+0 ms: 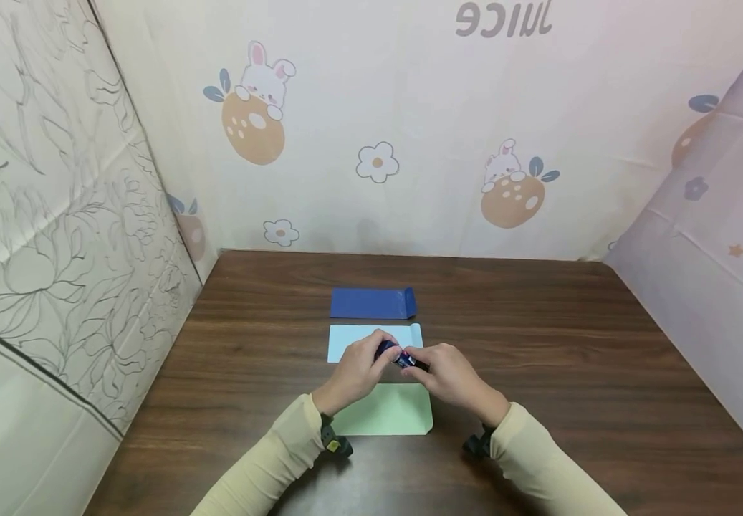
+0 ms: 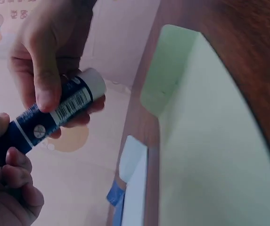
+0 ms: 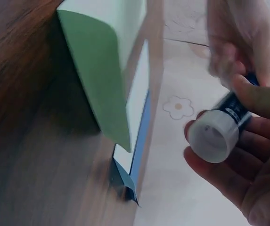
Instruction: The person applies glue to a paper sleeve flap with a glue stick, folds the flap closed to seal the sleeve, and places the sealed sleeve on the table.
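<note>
Both hands hold one dark-blue glue stick (image 2: 54,113) above the table, tilted between them. My left hand (image 1: 360,367) grips its dark-blue end, which is the cap end in the left wrist view. Around the barrel with the barcode, my right hand (image 1: 451,376) closes its thumb and fingers. The white hollow end (image 3: 214,136) of the stick points out past the right fingers. Below the hands lies a light-green paper envelope (image 1: 387,412) with its flap raised at the right end. A light-blue envelope (image 1: 345,340) lies just beyond, partly covered by my left hand.
A dark-blue envelope (image 1: 367,303) with its flap at the right lies farthest back, in line with the other two. The brown wooden table (image 1: 539,322) meets printed cloth walls (image 1: 377,93) at the back and sides. Each wrist wears a small black camera.
</note>
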A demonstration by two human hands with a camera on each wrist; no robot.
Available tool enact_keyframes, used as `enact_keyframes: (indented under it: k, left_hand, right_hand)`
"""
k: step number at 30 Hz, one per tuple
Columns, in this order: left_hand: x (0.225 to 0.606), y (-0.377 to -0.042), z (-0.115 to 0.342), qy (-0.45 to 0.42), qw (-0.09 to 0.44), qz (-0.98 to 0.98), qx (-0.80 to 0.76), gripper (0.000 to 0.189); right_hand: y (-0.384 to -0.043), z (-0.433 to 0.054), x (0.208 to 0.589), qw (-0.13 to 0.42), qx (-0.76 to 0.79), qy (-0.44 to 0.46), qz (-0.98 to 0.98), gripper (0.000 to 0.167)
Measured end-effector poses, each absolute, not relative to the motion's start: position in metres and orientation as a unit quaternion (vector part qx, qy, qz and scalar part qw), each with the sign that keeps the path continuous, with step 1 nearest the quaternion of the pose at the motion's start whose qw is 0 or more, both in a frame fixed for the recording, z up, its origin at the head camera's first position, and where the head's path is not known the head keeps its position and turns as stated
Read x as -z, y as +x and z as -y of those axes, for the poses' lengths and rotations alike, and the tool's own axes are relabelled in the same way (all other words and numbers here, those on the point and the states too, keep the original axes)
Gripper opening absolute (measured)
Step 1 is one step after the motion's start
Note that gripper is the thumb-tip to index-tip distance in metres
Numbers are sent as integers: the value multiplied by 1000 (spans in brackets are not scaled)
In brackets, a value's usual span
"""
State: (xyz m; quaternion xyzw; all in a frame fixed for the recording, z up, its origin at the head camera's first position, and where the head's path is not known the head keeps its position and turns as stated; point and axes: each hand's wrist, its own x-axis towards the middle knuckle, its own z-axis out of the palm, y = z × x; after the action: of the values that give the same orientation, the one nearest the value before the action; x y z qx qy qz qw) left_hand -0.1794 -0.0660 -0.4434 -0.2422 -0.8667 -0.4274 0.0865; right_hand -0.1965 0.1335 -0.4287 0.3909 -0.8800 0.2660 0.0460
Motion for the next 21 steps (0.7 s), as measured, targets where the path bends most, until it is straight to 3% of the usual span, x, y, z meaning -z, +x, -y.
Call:
enact_keyframes:
  k: [4,8,10,14,18,21]
  left_hand:
    - [441,-180,66,-220,105,871,426,19]
    - [434,-181,65,-166,62,882,437,27]
    - [429,-182,65,-136,28,889,437,31]
    - [421,-187,69,-131,-16,897,423,33]
    - [420,-189,71,-169,-1,891,422,27]
    - [419,-189,72,-207,14,886,415,25]
  right_hand:
    - [-197,-128,431,102,-242,398,879,24]
    - [-195,-123,434,154,-182,397,886,21]
    - [-194,-120,432,153,-177,395,888,19]
    - [-192,-122,423,98,-223,388,889,20]
    - [-192,-128,417,68,-251,385,886,27]
    - [-193,-132,415,58,-265,386,882,21]
